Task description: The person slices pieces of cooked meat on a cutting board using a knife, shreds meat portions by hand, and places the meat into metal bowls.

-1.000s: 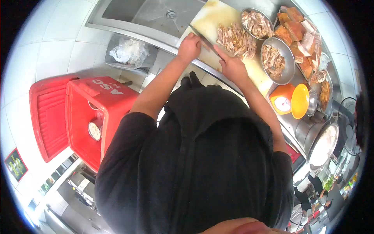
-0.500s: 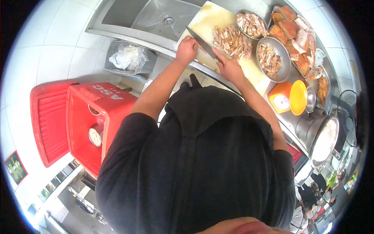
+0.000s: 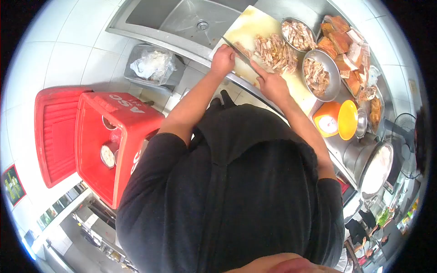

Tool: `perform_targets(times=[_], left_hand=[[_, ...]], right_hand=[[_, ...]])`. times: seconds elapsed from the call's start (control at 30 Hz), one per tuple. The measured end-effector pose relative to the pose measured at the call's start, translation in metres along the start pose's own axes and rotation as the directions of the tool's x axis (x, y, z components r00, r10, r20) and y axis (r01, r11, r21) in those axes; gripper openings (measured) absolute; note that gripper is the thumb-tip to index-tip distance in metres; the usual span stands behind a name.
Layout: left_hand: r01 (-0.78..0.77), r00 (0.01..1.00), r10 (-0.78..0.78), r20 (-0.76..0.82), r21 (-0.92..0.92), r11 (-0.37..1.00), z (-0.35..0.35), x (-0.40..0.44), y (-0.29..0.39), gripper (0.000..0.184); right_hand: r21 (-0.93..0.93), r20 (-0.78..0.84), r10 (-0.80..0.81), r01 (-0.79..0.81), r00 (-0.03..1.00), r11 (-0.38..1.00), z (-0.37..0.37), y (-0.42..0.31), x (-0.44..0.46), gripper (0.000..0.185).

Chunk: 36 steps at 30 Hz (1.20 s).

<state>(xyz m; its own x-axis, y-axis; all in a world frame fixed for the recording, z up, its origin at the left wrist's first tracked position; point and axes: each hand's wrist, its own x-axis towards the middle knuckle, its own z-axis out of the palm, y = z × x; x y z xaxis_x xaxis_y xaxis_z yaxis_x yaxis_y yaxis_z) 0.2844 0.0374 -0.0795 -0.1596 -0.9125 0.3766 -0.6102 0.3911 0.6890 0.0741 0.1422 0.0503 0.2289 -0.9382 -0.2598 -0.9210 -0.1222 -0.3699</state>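
My right hand (image 3: 273,86) grips a knife (image 3: 237,48), its index finger stretched along the blade, which lies slantwise over the pale cutting board (image 3: 251,22). My left hand (image 3: 223,60) is closed at the board's near left edge, close beside the blade. Whatever its curled fingers hold is hidden. Just beyond the blade lies a small strip of meat (image 3: 246,48). Farther right on the board is a pile of sliced meat (image 3: 276,53). Two metal bowls with cut meat stand at the board's right side, a smaller bowl (image 3: 314,34) and a larger bowl (image 3: 336,75).
Large chunks of browned meat (image 3: 339,42) fill a tray at the far right. An orange scale (image 3: 321,114) and a yellow dish (image 3: 348,119) stand nearer me. The sink (image 3: 182,20) is left of the board. On the floor are a lined bin (image 3: 152,66) and an open red cooler box (image 3: 125,107).
A strip of meat now shows on the blade's far side; earlier a reddish strip lay on its near side by my left hand. The whole view has shifted slightly.
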Motion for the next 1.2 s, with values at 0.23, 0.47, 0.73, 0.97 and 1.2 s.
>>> perform_targets(times=[0.23,0.47,0.73,0.97,1.2], left_hand=[[-0.064,0.998,0.064,-0.006,0.020,0.998,-0.001,0.008,0.003,0.003],[-0.050,0.997,0.044,-0.056,-0.106,0.993,-0.011,-0.002,-0.002,0.012],[0.088,0.986,-0.096,-0.139,-0.065,0.994,-0.043,-0.005,-0.018,0.019],[0.198,0.971,-0.211,0.115,0.118,0.973,-0.034,0.025,-0.062,0.032],[0.436,0.850,-0.455,0.265,0.130,0.890,-0.037,0.051,-0.061,0.050]], right_hand=[[0.184,-0.152,-0.025,0.053,0.988,0.982,0.030,0.021,0.031,0.070],[0.291,-0.221,0.129,-0.060,0.967,0.955,0.019,0.032,0.015,0.071],[0.281,-0.070,-0.016,0.035,0.997,0.959,0.043,0.010,0.027,0.062],[0.403,-0.255,0.223,-0.106,0.941,0.909,0.025,0.069,0.013,0.063],[0.438,-0.415,0.240,-0.039,0.878,0.898,0.018,0.077,-0.023,0.067]])
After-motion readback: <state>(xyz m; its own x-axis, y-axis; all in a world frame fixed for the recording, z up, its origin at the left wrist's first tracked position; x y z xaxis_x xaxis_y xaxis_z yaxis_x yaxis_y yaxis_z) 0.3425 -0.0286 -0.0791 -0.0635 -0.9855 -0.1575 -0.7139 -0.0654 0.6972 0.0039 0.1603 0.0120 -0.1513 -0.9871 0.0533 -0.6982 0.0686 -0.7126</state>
